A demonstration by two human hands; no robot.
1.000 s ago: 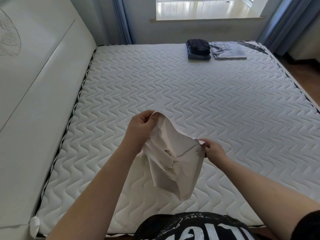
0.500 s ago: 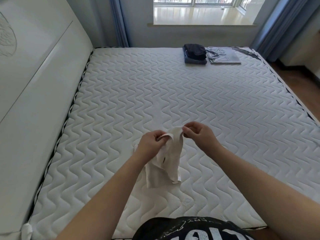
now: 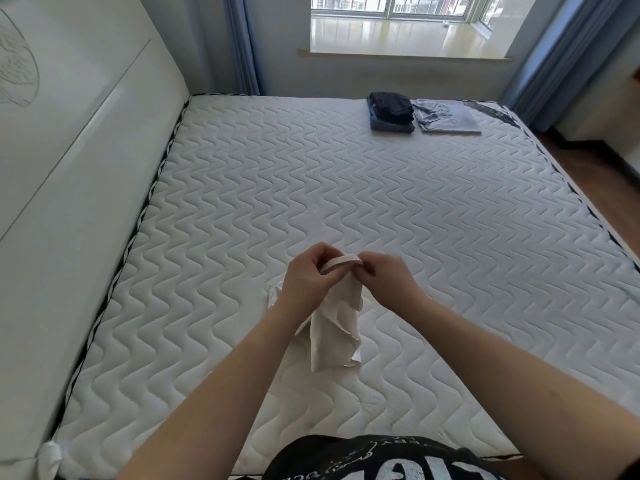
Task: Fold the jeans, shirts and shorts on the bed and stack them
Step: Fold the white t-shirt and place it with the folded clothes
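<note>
shorts [image 3: 334, 327] (pale) hang lengthwise downward, waistband pinched by left hand [image 3: 308, 282] and right hand [image 3: 388, 282] fingers.

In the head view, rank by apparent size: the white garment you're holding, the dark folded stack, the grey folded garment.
1. White garment, though being much closer to the camera inflates it.
2-3. Dark stack and grey garment: too alike to rank, both far away.

Mattress [image 3: 381, 202]: white, wavy quilted stitch pattern, black-white striped edge trim. Held garment [image 3: 334, 327]: off-white, plain. Far stack [image 3: 391, 110]: black item over dark blue. Adjacent folded garment [image 3: 446, 116]: grey. Curtains [image 3: 554, 53]: blue. Headboard [image 3: 69, 168]: white.
</note>
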